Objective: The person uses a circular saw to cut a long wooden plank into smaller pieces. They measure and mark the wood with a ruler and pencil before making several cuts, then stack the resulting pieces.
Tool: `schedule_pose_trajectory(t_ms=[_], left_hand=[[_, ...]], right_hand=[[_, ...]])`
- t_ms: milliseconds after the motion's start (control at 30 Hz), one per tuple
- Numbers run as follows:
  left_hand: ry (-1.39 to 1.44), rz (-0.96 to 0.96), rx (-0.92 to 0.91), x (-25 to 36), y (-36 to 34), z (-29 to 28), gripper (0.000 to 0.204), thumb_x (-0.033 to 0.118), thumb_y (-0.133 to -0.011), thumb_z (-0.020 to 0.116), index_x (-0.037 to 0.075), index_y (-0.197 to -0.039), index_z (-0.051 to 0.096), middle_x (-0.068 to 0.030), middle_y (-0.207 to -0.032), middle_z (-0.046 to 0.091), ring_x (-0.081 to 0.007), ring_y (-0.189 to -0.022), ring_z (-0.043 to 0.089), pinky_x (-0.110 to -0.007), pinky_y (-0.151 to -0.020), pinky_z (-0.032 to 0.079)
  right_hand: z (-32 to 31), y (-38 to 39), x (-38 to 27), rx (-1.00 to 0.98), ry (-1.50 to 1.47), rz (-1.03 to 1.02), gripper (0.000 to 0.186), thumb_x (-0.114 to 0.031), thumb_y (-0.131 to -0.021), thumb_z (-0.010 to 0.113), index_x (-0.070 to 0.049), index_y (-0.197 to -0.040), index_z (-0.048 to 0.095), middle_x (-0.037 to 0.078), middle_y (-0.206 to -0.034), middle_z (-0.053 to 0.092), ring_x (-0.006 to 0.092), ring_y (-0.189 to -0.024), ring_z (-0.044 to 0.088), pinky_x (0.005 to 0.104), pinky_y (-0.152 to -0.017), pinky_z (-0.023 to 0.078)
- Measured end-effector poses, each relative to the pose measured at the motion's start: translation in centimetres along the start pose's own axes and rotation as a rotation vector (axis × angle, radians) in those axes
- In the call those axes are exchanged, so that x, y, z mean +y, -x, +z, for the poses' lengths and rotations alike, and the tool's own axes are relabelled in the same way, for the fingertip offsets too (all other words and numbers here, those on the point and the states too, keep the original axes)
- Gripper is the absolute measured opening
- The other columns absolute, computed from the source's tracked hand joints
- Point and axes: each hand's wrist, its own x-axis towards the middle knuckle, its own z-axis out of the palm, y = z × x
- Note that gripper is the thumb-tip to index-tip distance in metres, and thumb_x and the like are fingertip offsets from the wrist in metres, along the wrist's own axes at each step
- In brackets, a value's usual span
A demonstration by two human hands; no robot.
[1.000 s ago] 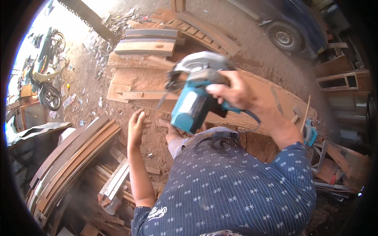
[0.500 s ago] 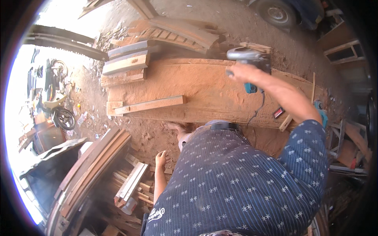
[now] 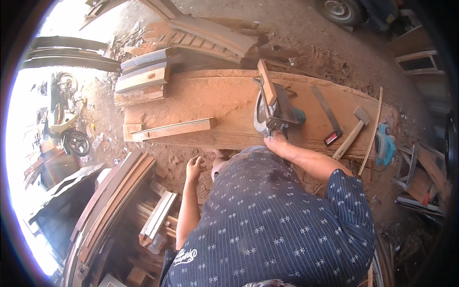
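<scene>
My right hand (image 3: pixel 276 137) is closed on the near end of a grey and teal power saw (image 3: pixel 262 112). The saw stands on a long sawdust-covered plank bench (image 3: pixel 224 139), and a short wooden strip (image 3: pixel 267 82) is fixed along its flat metal base. My hand and the saw's body hide most of the blade side. Off the bench's near edge hangs my left hand (image 3: pixel 194 168), its fingers loosely bent and apart, with nothing in them. A narrow squared length of wood (image 3: pixel 177 128) lies on the bench, left of the saw.
Stacked timber pieces (image 3: pixel 146 76) cover the bench's far left. To the saw's right are a flat metal blade with a dark handle (image 3: pixel 325 109), a mallet (image 3: pixel 351 131) and a teal power tool (image 3: pixel 384 145). Long boards (image 3: pixel 112 201) lean at lower left; a motorbike (image 3: pixel 71 124) stands beyond.
My right hand has brought the saw left and nearer, turning it so its base and wooden strip show. The mallet and metal blade have come into sight. My left hand has risen slightly.
</scene>
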Motion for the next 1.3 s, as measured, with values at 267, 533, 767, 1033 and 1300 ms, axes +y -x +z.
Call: schedule_pose_trajectory(t_ms=[267,533,767,1033,1300], left_hand=[[-0.01,0.1,-0.327,9.1,-2.9,12.2,0.06,0.046,-0.098,0.062,-0.006,-0.128,0.06,-0.0138,-0.106,0.068,-0.019,-0.082,0.065,-0.033,-0.07,0.054],[0.01,-0.104,-0.617,17.9,-0.1,22.6,0.099,0.078,-0.09,0.049,-0.003,-0.147,0.045,-0.0322,-0.143,0.047,-0.046,-0.122,0.058,-0.05,-0.094,0.053],[-0.05,-0.189,-0.748,19.6,-0.1,24.7,0.096,0.089,-0.082,0.042,0.006,-0.122,0.069,-0.0191,-0.099,0.067,-0.0256,-0.072,0.057,-0.037,-0.062,0.043],[0.038,-0.224,-0.841,21.6,1.9,24.8,0.087,0.078,-0.083,0.059,0.008,-0.133,0.06,-0.0185,-0.121,0.061,-0.0317,-0.106,0.059,-0.056,-0.089,0.046],[0.16,-0.083,-0.883,21.4,2.3,24.6,0.063,0.064,-0.081,0.07,0.012,-0.118,0.07,-0.0064,-0.11,0.069,-0.0228,-0.104,0.061,-0.051,-0.096,0.043]], right_hand=[[-3.9,4.6,-0.8,0.29,-0.463,-0.186,0.036,-0.03,-0.095,0.063,0.002,-0.111,0.069,0.024,-0.091,0.072,0.0347,-0.09,0.072,0.0452,-0.084,0.056],[-2.8,4.9,-1.4,-0.023,-2.292,0.352,0.055,-0.053,-0.1,0.056,-0.002,-0.122,0.061,0.013,-0.102,0.068,0.0239,-0.093,0.065,0.0374,-0.086,0.052],[-3.4,4.1,-3.4,-0.007,-2.606,0.127,0.05,-0.051,-0.104,0.047,-0.006,-0.117,0.065,0.005,-0.099,0.068,0.0213,-0.091,0.061,0.0361,-0.083,0.049],[-0.6,2.2,-3.0,0.285,-2.485,0.073,0.025,-0.034,-0.1,0.065,-0.009,-0.097,0.064,-0.001,-0.071,0.058,0.0135,-0.067,0.056,0.0285,-0.067,0.046],[-4.1,3.8,-7.2,0.917,-0.329,0.454,0.027,-0.009,-0.084,0.069,-0.003,-0.104,0.051,0.019,-0.104,0.059,0.0436,-0.092,0.062,0.0506,-0.073,0.05]])
